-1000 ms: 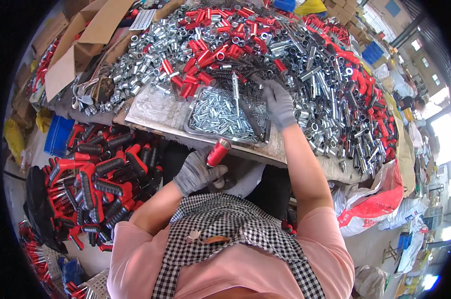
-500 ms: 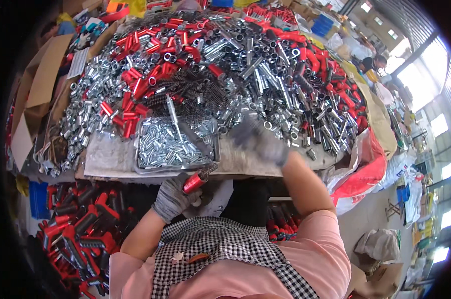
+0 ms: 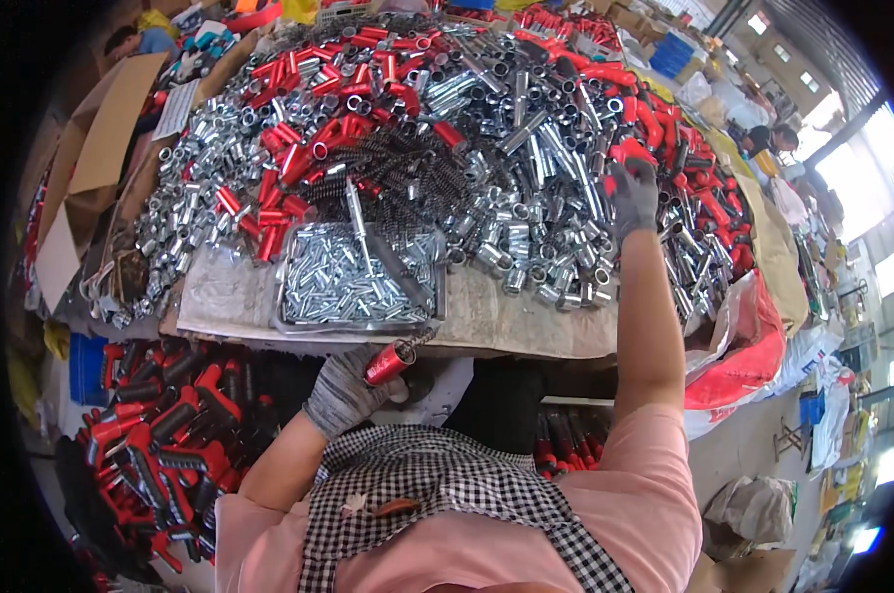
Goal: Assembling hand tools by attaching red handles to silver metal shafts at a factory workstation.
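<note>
My left hand [image 3: 343, 390], in a grey glove, holds a short red tube [image 3: 389, 362] with a dark spring sticking out of its end, just below the table's front edge. My right hand [image 3: 633, 195], also gloved, reaches far out over the heap of silver metal tubes [image 3: 526, 237] and red tubes [image 3: 319, 138], its fingers down among red pieces at the right. A shallow clear tray of small silver pins [image 3: 353, 282] lies between the hands. Dark coil springs [image 3: 388, 173] are piled behind the tray.
The worktable [image 3: 526, 321] is covered by a worn sheet. A heap of red-and-black finished parts [image 3: 156, 435] lies on the floor at my left. Cardboard boxes [image 3: 101, 138] stand at the far left. Red bags [image 3: 753, 366] hang at the right. Other people sit in the background.
My right hand has moved from the table's near middle up and to the right onto the pile. My left hand still holds the red tube near the table edge.
</note>
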The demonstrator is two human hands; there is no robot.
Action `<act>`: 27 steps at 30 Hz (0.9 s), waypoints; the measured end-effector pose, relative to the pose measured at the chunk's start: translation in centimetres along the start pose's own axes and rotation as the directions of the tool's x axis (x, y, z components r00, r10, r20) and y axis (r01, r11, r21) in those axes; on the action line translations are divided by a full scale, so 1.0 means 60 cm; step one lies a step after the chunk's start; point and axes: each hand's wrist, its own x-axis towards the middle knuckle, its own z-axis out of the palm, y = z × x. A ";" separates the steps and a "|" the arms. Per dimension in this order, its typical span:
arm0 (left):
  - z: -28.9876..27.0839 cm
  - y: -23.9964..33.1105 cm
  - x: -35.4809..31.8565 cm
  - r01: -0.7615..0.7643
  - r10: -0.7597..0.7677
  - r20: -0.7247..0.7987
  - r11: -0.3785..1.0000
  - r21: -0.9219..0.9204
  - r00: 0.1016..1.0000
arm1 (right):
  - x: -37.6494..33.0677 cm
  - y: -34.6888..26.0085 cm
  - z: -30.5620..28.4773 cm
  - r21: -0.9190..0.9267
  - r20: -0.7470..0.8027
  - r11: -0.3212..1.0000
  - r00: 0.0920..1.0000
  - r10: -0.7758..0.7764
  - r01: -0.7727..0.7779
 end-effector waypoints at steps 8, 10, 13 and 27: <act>-0.015 -0.034 -0.043 -0.064 0.038 0.088 0.945 0.322 0.995 | -0.338 -0.010 0.033 0.581 0.626 0.617 0.776 0.078 -0.531; -0.013 -0.057 -0.055 -0.129 0.109 0.070 0.895 0.428 0.992 | -0.407 -0.019 0.054 0.390 0.801 0.594 0.577 0.157 -0.703; -0.021 -0.075 -0.095 -0.165 0.117 0.123 0.837 0.522 0.985 | -0.512 -0.064 0.083 0.051 0.802 0.753 0.476 0.360 -0.656; -0.005 -0.055 -0.120 -0.224 -0.071 0.567 0.873 0.434 0.821 | -0.578 -0.079 0.119 0.003 0.984 0.515 0.090 -0.155 0.857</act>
